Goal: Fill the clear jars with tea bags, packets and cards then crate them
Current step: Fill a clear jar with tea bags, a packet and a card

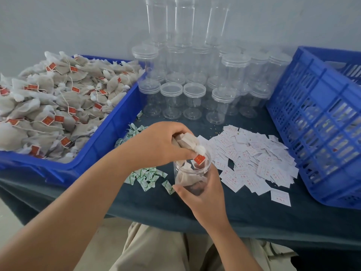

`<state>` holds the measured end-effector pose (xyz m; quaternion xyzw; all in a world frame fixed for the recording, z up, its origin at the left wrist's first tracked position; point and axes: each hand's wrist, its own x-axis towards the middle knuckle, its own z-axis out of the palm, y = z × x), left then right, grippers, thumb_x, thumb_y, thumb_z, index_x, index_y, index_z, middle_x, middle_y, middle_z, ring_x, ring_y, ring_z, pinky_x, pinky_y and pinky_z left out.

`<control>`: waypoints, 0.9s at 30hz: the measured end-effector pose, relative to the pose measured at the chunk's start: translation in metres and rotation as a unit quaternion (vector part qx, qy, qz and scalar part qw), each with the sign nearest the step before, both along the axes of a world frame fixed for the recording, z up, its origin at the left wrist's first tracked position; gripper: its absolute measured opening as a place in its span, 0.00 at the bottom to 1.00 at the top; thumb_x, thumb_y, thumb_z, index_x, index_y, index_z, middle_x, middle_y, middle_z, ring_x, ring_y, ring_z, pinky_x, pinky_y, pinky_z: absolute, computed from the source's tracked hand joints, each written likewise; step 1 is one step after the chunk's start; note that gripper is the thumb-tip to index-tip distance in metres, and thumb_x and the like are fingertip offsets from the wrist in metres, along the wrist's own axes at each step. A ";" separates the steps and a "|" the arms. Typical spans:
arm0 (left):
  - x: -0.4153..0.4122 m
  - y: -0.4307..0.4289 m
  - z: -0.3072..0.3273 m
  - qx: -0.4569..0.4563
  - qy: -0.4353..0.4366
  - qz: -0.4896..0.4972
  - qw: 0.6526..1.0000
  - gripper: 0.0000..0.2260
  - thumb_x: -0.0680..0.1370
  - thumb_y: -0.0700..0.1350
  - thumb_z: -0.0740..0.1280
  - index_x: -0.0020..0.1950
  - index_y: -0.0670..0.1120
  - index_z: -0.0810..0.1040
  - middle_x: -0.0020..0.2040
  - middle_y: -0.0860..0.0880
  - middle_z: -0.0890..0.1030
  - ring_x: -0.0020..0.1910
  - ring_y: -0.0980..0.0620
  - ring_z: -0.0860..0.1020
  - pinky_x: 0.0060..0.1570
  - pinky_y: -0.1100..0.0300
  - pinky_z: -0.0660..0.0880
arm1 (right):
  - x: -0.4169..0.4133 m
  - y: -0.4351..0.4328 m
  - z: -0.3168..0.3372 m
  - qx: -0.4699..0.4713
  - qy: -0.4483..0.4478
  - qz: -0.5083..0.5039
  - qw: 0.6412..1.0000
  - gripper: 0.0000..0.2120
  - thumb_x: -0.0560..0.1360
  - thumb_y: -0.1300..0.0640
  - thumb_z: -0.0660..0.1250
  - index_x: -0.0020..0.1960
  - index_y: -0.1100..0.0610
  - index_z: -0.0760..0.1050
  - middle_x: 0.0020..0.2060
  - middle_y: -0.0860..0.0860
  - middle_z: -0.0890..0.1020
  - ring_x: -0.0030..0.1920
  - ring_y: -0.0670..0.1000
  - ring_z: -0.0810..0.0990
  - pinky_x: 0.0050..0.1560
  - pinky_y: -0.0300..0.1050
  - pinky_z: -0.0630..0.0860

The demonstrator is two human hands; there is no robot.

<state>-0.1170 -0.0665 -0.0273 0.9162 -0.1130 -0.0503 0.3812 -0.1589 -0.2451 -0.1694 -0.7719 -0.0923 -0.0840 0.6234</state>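
**A:** Head view: where is the jar?

**B:** Low centre. The right hand [204,194] wraps round the open jar [187,178], which is partly filled.

**A:** And the other hand?

**B:** The left hand [162,143] pinches a bunch of tea bags [188,142] over its mouth. Cards [254,159] lie at 3 o'clock, the crate [316,118] beyond them, and the tray [109,133] at 9.

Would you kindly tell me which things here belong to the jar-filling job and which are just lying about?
Job: open jar, tea bags, green packets, white cards, lidded jars, blue crate.
Lying about: tall clear containers at the back, dark cloth.
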 end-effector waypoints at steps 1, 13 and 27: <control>0.000 0.001 0.001 -0.009 0.002 0.001 1.000 0.12 0.73 0.55 0.80 0.54 0.60 0.82 0.48 0.63 0.84 0.45 0.62 0.81 0.42 0.70 0.74 | 0.000 0.000 -0.001 -0.001 0.000 0.001 1.000 0.35 0.66 0.51 0.87 0.65 0.40 0.72 0.60 0.33 0.82 0.61 0.39 0.82 0.55 0.28 0.76; -0.004 0.002 0.004 0.106 -0.044 -0.001 0.993 0.17 0.72 0.54 0.77 0.58 0.62 0.80 0.54 0.63 0.79 0.53 0.67 0.75 0.48 0.68 0.70 | -0.001 0.001 -0.002 -0.006 0.004 0.004 1.000 0.36 0.65 0.48 0.87 0.67 0.39 0.73 0.60 0.40 0.82 0.60 0.46 0.84 0.54 0.37 0.81; -0.009 -0.007 -0.005 0.121 -0.094 -0.026 0.988 0.07 0.78 0.53 0.73 0.55 0.63 0.81 0.45 0.71 0.83 0.46 0.70 0.78 0.41 0.65 0.70 | -0.004 0.003 0.000 0.015 0.006 -0.011 1.000 0.38 0.63 0.41 0.85 0.65 0.25 0.69 0.61 0.37 0.82 0.62 0.47 0.84 0.58 0.45 0.84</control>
